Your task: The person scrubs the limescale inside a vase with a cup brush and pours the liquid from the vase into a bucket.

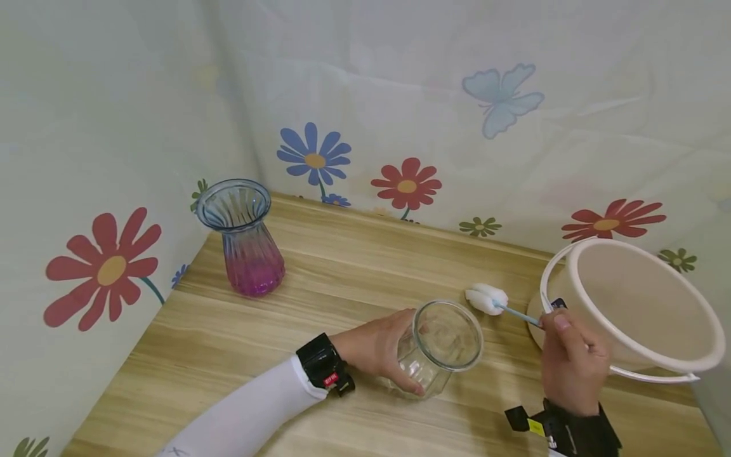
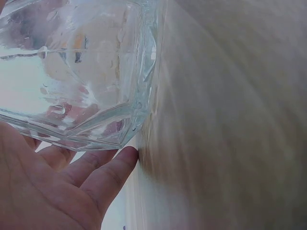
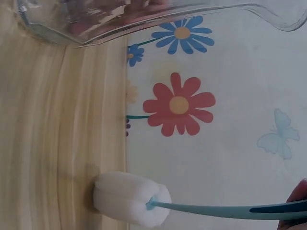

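My left hand is wrapped around the side of a clear glass vase, which stands on the wooden table with its round mouth up. In the left wrist view the fingers curve along the faceted base of the vase. My right hand pinches the blue handle of a sponge bottle brush. Its white sponge head points down and left, close to the tabletop, to the right of the vase and apart from it.
A blue-to-pink ribbed glass vase stands at the back left. At the right, behind my right hand, sits a cream bucket with a white handle. A flower-printed cloth hangs along the table's back and left edges.
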Action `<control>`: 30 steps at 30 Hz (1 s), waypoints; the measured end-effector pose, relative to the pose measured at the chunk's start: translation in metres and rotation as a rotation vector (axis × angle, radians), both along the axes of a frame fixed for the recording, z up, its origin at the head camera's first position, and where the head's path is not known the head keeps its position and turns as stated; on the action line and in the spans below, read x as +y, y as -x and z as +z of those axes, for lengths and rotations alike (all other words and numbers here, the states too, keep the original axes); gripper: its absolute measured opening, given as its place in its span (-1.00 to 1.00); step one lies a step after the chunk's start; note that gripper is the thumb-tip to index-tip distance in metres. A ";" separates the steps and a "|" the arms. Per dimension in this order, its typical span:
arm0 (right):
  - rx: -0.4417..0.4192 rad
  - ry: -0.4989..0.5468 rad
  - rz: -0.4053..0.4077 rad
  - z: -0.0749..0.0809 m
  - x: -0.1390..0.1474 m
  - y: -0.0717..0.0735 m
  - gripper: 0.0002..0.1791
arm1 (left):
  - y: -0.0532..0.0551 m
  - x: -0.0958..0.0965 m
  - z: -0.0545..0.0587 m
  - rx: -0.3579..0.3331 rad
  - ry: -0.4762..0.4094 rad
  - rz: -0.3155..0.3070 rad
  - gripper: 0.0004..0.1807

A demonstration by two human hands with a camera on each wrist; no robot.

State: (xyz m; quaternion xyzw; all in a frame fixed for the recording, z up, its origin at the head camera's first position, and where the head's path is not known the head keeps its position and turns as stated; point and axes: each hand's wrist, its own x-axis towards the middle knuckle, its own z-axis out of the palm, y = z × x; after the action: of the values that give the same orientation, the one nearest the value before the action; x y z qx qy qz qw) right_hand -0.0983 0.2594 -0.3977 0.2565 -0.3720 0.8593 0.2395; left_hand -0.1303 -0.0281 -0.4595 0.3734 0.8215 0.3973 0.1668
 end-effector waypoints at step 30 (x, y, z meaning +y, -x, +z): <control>-0.473 -1.417 -0.759 -0.032 0.054 -0.060 -0.71 | -0.001 0.001 -0.003 0.010 -0.009 0.004 0.21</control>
State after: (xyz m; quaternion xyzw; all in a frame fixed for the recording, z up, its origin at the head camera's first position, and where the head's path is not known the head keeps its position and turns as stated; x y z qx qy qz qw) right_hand -0.0383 0.3131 -0.4301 0.0166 -0.9255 0.3146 0.2102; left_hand -0.1297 -0.0275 -0.4622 0.3745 0.8214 0.3995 0.1599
